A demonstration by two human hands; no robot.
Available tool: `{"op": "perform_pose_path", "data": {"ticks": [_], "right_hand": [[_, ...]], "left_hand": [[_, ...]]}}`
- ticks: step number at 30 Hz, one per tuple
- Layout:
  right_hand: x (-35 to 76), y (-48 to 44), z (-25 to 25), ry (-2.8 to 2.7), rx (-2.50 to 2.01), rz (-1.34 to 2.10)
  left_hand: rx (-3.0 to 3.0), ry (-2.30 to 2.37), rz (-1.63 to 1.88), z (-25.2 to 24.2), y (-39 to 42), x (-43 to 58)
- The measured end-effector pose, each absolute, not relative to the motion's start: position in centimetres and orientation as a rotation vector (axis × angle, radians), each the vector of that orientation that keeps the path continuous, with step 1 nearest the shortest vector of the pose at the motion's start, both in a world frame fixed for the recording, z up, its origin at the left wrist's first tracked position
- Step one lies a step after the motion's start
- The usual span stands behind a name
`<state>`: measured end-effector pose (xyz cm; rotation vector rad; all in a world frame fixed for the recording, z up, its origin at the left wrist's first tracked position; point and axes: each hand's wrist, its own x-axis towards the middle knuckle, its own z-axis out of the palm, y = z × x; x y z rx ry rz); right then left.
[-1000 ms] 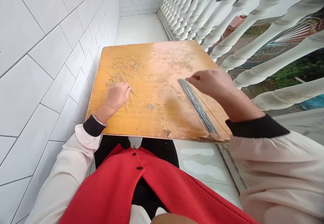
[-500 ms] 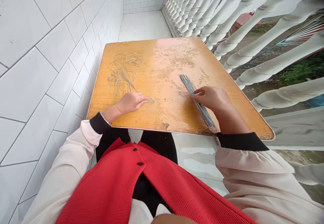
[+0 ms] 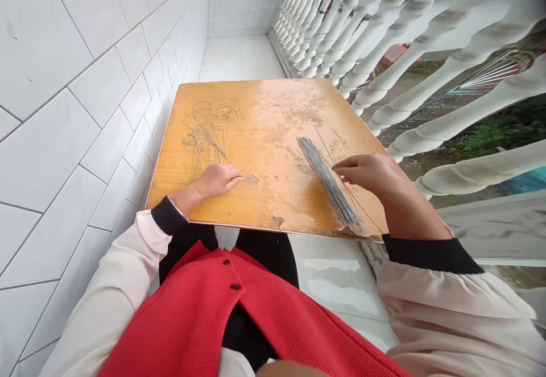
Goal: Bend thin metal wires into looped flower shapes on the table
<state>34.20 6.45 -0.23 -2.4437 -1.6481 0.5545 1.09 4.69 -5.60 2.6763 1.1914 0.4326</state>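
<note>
Bundle of straight grey wires (image 3: 328,183) lies slantwise on the right side of the wooden counter (image 3: 256,209), its near end close to the edge by the seated person. Just beside it, on the railing side, a single wire (image 3: 325,146) runs almost parallel, apart from the rest along most of its length. The right grip (image 3: 367,178) has thumb and fingers closed on this one wire, roughly midway along it (the exact contact is partly hidden by the fingers). The left grip (image 3: 216,180) sits low over the counter near a chipped patch (image 3: 253,178), fingertips drawn together; nothing shows between them, though I cannot tell whether something very thin is pinched there. Beyond it, on the far left, lies a loose tangle of bent wires (image 3: 209,129), some curled into loops, others with straight ends.

The step in hand looks like picking one wire out of the bundle, and the separation seems mostly made. As I judge it, the next move calls for a light but firm pinch, a lift clear of the neighbouring wires, and a free left grip ready to steady the slender length.
</note>
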Motion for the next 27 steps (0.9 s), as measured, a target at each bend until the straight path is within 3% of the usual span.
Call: {"op": "perform_pose_path", "data": {"ticks": [11,16,24,27], "right_hand": [[34.9,6.9,0.5,-1.818,-2.402,0.419],[34.7,7.0,1.7,-1.731,-2.401,0.535],[32.1,4.1,4.6,-1.563,-1.88,0.053],[27.7,3.6,4.7,-1.714,-1.769,0.235]], "left_hand": [[2.636,1.18,0.489,-6.2,4.9,0.8],[2.639,1.167,0.516,-6.1,5.0,0.7],[2.593,1.18,0.46,-5.8,4.8,1.0],[2.492,1.318,0.726,-5.7,4.8,0.7]]}}
